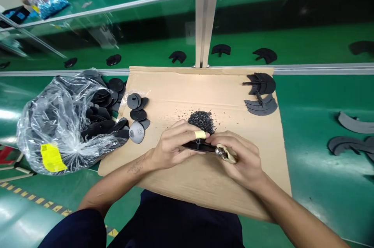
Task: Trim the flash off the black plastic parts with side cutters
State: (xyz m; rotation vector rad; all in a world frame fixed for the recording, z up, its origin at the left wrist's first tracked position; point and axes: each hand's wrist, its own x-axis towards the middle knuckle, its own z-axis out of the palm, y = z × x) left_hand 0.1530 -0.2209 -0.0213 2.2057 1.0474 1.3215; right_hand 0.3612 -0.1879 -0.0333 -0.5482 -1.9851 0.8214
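You're seemingly trimming, lower centre — left hand [175, 143] pinching a black plastic disc [207, 148], right hand [242, 155] curled round a metal-tipped tool [223, 153]; next calls for steady edge control.

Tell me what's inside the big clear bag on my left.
Inside the bag, dark flat pieces show toward its right side. The wrinkled plastic, its yellow label and those pieces hide the rest, so I can't tell what lies deeper.
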